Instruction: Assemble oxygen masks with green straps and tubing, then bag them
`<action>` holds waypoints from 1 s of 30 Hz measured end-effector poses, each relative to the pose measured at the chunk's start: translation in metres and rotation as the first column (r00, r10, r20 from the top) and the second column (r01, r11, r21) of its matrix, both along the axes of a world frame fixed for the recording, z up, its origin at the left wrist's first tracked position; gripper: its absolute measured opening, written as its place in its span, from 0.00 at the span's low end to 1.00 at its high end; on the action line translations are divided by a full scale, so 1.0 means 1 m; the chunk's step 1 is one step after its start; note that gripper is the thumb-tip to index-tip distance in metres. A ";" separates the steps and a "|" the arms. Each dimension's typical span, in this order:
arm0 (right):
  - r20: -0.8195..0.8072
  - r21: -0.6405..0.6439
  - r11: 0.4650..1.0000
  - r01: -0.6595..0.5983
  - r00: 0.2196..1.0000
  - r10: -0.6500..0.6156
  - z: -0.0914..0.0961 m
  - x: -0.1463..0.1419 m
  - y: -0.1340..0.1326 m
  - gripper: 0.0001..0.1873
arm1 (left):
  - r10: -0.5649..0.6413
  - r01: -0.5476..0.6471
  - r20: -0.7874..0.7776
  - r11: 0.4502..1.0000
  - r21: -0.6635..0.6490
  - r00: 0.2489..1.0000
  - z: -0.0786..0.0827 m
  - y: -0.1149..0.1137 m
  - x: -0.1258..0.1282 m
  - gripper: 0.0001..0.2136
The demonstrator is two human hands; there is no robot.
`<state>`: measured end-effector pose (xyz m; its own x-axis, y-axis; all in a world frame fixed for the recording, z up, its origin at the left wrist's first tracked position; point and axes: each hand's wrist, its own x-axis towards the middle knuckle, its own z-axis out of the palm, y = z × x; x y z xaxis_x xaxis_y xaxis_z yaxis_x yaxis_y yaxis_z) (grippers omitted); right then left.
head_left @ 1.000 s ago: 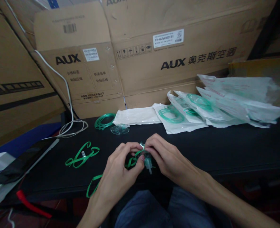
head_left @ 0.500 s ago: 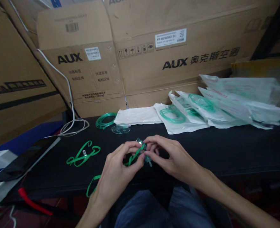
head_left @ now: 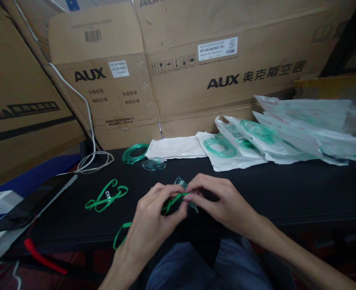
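My left hand (head_left: 158, 211) is closed in a pinch on a narrow green elastic strap (head_left: 172, 202). The strap's loop (head_left: 121, 235) trails out left of my wrist. My right hand (head_left: 218, 197) pinches the same strap where it meets a clear greenish plastic piece (head_left: 180, 181), which looks like an oxygen mask. Fingers of both hands cover most of that piece; a small clear spout (head_left: 195, 208) shows below them. Farther left on the black tabletop (head_left: 256, 193) lies another green strap (head_left: 107, 200) with a small metal clip.
Behind my hands lie a clear mask (head_left: 154, 164), a coil of green tubing (head_left: 134, 154) and a flat white pouch (head_left: 176, 147). Several pouches with green tubing (head_left: 220, 146) overlap at the back right. Large cardboard boxes (head_left: 180, 96) stand behind. A white cable (head_left: 91, 121) hangs at left.
Both hands have shifted slightly right, with my fingertips closer together. The strap between them now runs flatter toward my right fingers. More of the clear piece shows above my fingers.
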<state>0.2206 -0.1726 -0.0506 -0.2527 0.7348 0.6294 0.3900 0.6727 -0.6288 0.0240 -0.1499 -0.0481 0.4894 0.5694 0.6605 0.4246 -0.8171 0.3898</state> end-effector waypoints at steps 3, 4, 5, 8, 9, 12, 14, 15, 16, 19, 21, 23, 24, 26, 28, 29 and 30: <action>-0.008 0.025 1.000 -0.004 1.000 0.004 0.000 0.000 0.000 0.04 | 0.026 -0.026 -0.017 1.000 -0.009 1.000 0.001 0.000 0.001 0.10; -0.020 0.032 0.999 0.008 1.000 -0.007 0.000 0.000 0.000 0.05 | 0.036 -0.036 -0.022 0.999 -0.010 0.999 0.001 0.000 0.001 0.10; -0.035 0.032 0.999 0.026 0.999 -0.025 0.000 0.000 0.000 0.06 | 0.046 -0.046 -0.028 0.999 -0.013 0.999 0.000 0.000 0.001 0.09; -0.084 0.024 0.996 0.087 0.993 -0.084 0.000 0.001 0.000 0.08 | 0.072 -0.072 -0.035 0.997 -0.026 0.997 -0.001 -0.001 0.001 0.09; -0.102 0.021 0.994 0.105 0.990 -0.102 0.000 0.002 0.000 0.08 | 0.081 -0.083 -0.036 0.996 -0.040 0.996 -0.001 0.000 0.001 0.09; -0.176 0.039 0.986 0.165 0.972 -0.155 0.001 0.002 -0.001 0.08 | 0.098 -0.101 -0.033 0.989 -0.112 0.995 -0.002 0.000 0.000 0.08; -0.218 0.058 0.976 0.209 0.957 -0.192 0.001 0.002 -0.001 0.08 | 0.095 -0.098 -0.021 0.983 -0.154 0.995 -0.002 -0.001 -0.001 0.09; -0.234 0.068 0.971 0.228 0.950 -0.206 0.002 0.001 -0.002 0.07 | 0.091 -0.091 -0.011 0.982 -0.163 0.996 -0.002 -0.001 -0.001 0.09; -0.248 0.081 0.966 0.244 0.944 -0.218 0.002 0.001 -0.002 0.07 | 0.085 -0.084 -0.002 0.982 -0.168 0.996 -0.002 -0.001 -0.001 0.08; -0.303 0.117 0.950 0.289 0.921 -0.243 0.000 0.001 -0.004 0.07 | 0.072 -0.067 0.019 0.980 -0.186 0.997 -0.002 -0.002 -0.001 0.08; -0.361 0.128 0.938 0.323 0.896 -0.259 -0.001 0.001 -0.004 0.07 | 0.069 -0.062 0.026 0.977 -0.204 0.997 -0.002 -0.001 -0.001 0.08; -0.427 0.127 0.924 0.361 0.861 -0.278 -0.002 0.002 -0.005 0.07 | 0.072 -0.067 0.020 0.976 -0.206 0.997 -0.001 -0.001 -0.001 0.08; -0.455 0.128 0.917 0.378 0.844 -0.284 -0.002 0.002 -0.005 0.06 | 0.076 -0.072 0.011 0.977 -0.202 0.997 -0.001 -0.001 -0.001 0.08; -0.472 0.132 0.919 0.372 0.839 -0.272 -0.002 0.002 -0.006 0.06 | 0.086 -0.086 -0.007 0.979 -0.188 0.996 -0.001 0.000 -0.002 0.08; -0.416 0.138 0.951 0.277 0.887 -0.198 0.000 0.002 -0.007 0.04 | 0.088 -0.088 -0.011 0.980 -0.178 0.996 -0.001 0.001 -0.003 0.09; -0.372 0.134 0.970 0.203 0.918 -0.141 0.000 0.003 -0.008 0.03 | 0.084 -0.084 -0.008 0.980 -0.181 0.996 -0.001 0.002 -0.003 0.09; -0.330 0.123 0.983 0.133 0.940 -0.086 0.001 0.003 -0.009 0.04 | 0.077 -0.076 -0.002 0.980 -0.185 0.997 -0.002 0.003 -0.004 0.09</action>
